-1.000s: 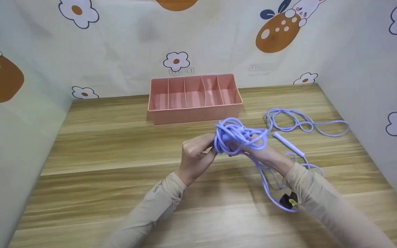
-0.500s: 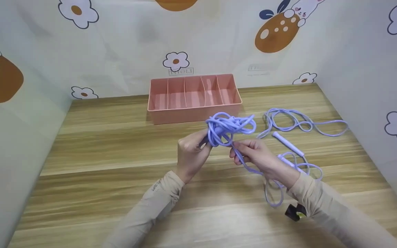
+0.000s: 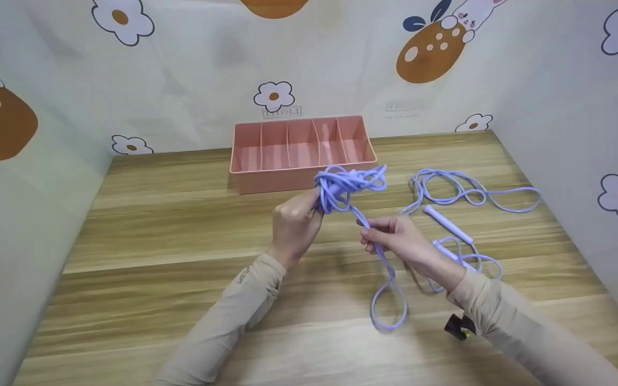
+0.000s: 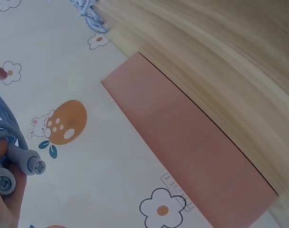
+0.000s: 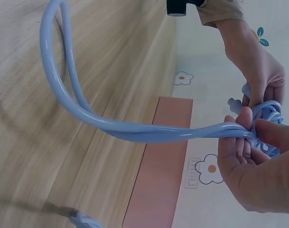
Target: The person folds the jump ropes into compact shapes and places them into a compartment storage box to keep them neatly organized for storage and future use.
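Note:
A periwinkle jump rope (image 3: 349, 182) is wound in a tangled bundle, raised in front of the pink box. My left hand (image 3: 294, 225) grips its two handles; their ends (image 4: 35, 164) stick out of the fist in the left wrist view. From the bundle a doubled length of rope runs down through my right hand (image 3: 403, 241), whose thumb and fingers pinch it. Below that hand the rope ends in a hanging loop (image 5: 49, 61). On the table to the right lies another jump rope of the same colour, with a handle (image 3: 448, 224) and loose coils (image 3: 478, 193).
The pink box (image 3: 303, 179) with several slots stands at the back of the wooden table (image 3: 180, 230). Patterned white walls (image 3: 191, 69) close off the back and both sides. A small black device (image 3: 456, 327) shows beside the right sleeve.
My right hand has come out from behind the bundle and drawn the doubled rope down, so a loop hangs free. My left hand has moved slightly up and left with the bundle.

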A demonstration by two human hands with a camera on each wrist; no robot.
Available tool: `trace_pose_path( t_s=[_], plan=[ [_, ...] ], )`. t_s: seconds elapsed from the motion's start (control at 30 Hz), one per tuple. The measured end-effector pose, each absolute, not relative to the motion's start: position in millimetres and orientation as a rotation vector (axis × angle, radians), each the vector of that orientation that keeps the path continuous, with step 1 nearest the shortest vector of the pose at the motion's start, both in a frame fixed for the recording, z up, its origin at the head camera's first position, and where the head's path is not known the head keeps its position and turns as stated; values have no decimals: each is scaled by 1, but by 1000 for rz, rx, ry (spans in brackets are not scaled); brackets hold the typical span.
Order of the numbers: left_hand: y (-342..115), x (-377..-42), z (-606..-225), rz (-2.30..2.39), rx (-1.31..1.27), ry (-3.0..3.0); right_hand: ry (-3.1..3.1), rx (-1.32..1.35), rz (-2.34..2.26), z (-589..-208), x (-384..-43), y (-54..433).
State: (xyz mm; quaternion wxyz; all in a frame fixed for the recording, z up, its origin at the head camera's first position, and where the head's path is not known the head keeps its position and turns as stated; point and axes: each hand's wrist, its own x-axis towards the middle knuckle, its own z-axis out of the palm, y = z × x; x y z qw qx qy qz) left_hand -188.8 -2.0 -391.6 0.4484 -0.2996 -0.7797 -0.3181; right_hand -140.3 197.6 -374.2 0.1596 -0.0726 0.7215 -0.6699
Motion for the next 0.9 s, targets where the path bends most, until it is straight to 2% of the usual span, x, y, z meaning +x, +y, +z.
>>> trace_pose_path(
  t_s=[0.17, 0.57, 0.9],
  plan=[
    [-9, -199, -390, -709, -665, -1963, 2099, -231, -1856, -371, -140, 199],
    [-20, -213, -393, -504, -621, -2020, 2419, -504, -1452, -359, -145, 209],
    [-18, -213, -400, -313, -736, -2035, 2782, -697, -931, -334, -146, 209]
  ],
)
